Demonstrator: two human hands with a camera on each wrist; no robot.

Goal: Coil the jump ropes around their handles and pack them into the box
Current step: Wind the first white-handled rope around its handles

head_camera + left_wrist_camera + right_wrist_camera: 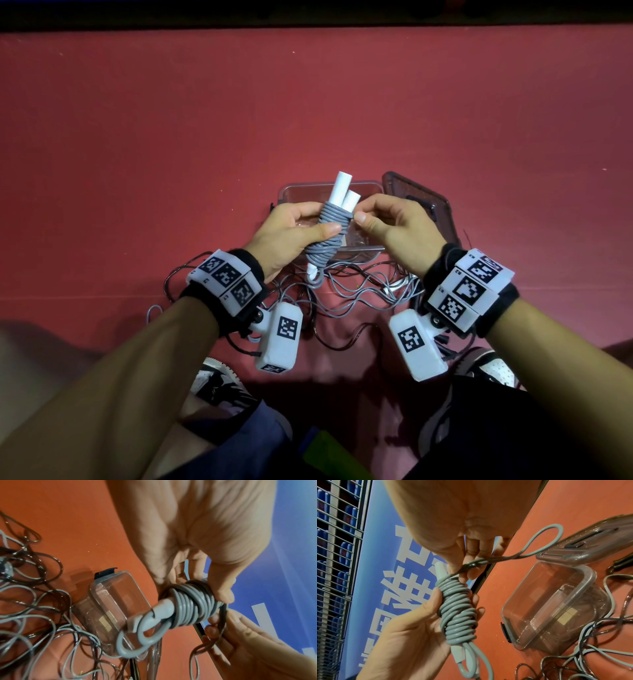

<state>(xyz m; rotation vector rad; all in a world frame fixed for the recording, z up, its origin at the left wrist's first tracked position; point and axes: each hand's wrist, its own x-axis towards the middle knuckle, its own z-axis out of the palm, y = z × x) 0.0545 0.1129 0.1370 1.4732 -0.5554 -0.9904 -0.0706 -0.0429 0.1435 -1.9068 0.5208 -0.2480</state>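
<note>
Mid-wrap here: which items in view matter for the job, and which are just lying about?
Job:
left hand gripping coiled grey jump rope
right hand pinching its loose end
clear box
box lid
uncoiled ropes

Lying about:
blue banner
wire rack

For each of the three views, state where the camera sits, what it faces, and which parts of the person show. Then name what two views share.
Head: on the head, looking down at the red floor; both forearms, left hand, right hand, shoes.
Left wrist: along the left palm to the coiled rope; the right hand's fingers.
Right wrist: along the right hand pinching a rope loop; left hand too.
Shared: both wrist views show the clear box.
</note>
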